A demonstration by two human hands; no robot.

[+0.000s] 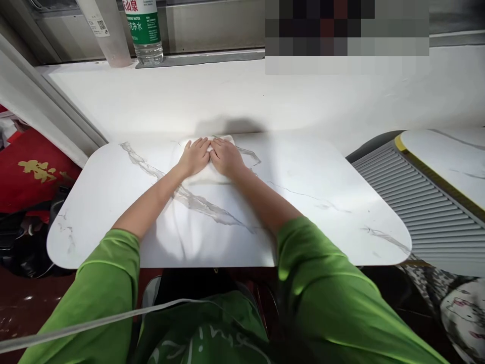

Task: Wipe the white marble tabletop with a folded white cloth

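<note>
A white cloth or wipe (212, 176) lies on the white marble-patterned table (314, 202), near its far edge. My left hand (194, 155) rests flat on the cloth, palm down, with its fingers stretched forward. Beside it, my right hand (227, 155) also lies palm down on the cloth, fingers pointing away and slightly left. The fingertips of both hands come close together or touch. Their palms and whatever is beneath them are hidden.
A clear water bottle (148, 53) with a green label and a translucent bottle (109, 45) stand on the ledge behind. Left of the table sits a red bag (38, 167). To the right are a grey ribbed panel (424, 202) and another white tabletop (450, 151). A pale cord (113, 317) crosses the foreground.
</note>
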